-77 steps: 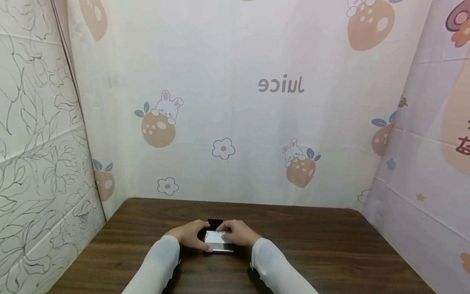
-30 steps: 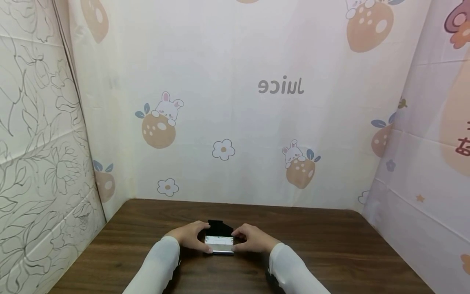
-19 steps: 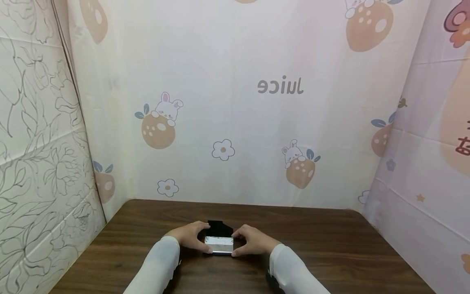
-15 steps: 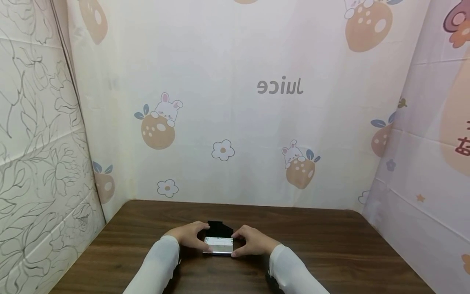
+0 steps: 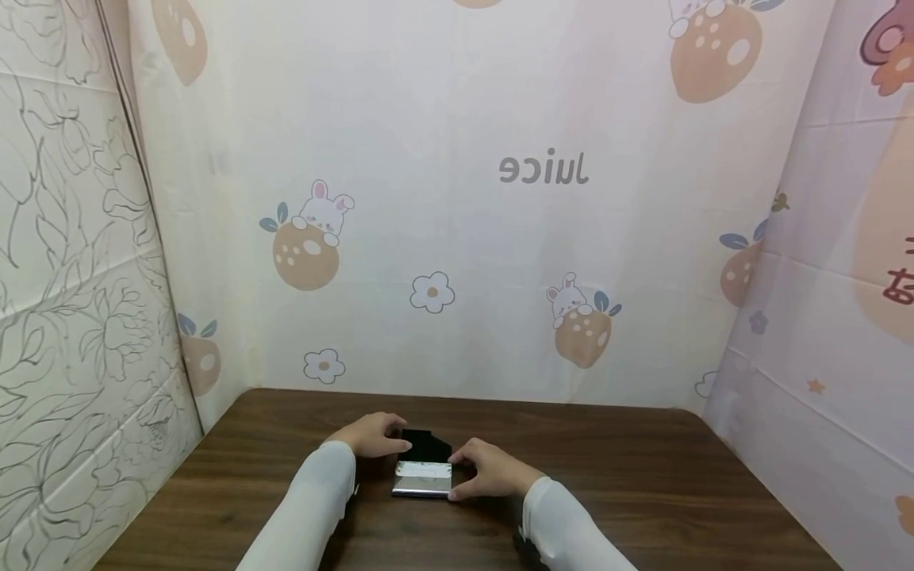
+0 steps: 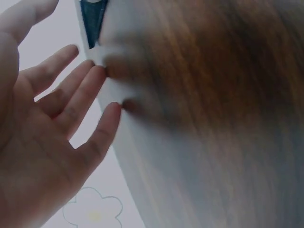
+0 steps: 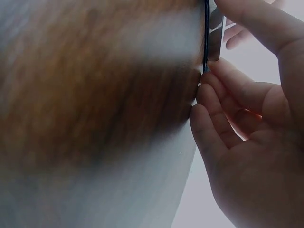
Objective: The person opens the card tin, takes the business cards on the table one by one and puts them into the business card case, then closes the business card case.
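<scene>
A small card case lies flat on the table in the head view, its silver front (image 5: pixel 421 484) toward me and its black flap (image 5: pixel 426 446) unfolded at the back. Between the two sits a white printed card (image 5: pixel 424 469). My right hand (image 5: pixel 494 468) holds the case at its right edge, thumb at the near corner and index finger farther back. In the right wrist view the case (image 7: pixel 216 40) stands edge-on between thumb and fingers. My left hand (image 5: pixel 362 437) is off the silver part, fingers spread, close to the flap's left side. The left wrist view shows its palm empty.
Dark wood tabletop (image 5: pixel 607 476) surrounds the case on all sides. A printed curtain (image 5: pixel 493 333) hangs behind the far edge, with more fabric (image 5: pixel 78 301) at the left and a patterned sheet (image 5: pixel 821 317) at the right.
My right hand has moved from over the white card to the case's right edge, and the card sits lower. My left hand has let go of the left edge and moved back.
</scene>
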{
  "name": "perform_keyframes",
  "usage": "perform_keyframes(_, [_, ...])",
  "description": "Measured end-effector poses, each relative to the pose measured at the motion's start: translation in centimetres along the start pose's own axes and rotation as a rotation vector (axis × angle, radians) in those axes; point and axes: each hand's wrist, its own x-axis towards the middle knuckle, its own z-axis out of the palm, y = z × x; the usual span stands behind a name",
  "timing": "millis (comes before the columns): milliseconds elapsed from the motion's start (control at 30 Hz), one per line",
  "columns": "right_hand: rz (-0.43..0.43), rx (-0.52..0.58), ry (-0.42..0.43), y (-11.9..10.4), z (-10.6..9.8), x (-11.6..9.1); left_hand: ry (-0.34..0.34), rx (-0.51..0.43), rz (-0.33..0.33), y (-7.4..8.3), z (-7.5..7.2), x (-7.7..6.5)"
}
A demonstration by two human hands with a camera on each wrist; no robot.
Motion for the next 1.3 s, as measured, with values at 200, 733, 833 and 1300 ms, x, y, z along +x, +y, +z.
perform_keyframes(200, [0.006, 0.003, -0.002, -0.1, 0.0, 0.0, 0.013, 0.031, -0.023, 0.5, 0.1, 0.8])
perform_keyframes(733, [0.019, 0.023, 0.003, 0.2, 0.2, 0.0, 0.022, 0.164, -0.041, 1.2, 0.6, 2.0])
perform_keyframes(833, [0.013, 0.026, 0.006, 0.2, 0.2, 0.0, 0.054, 0.160, -0.013, 1.1, 0.7, 2.2])
perform_keyframes(1300, [0.006, 0.029, 0.009, -0.1, 0.1, -0.1, 0.203, -0.017, 0.038, 1.6, 0.1, 1.6])
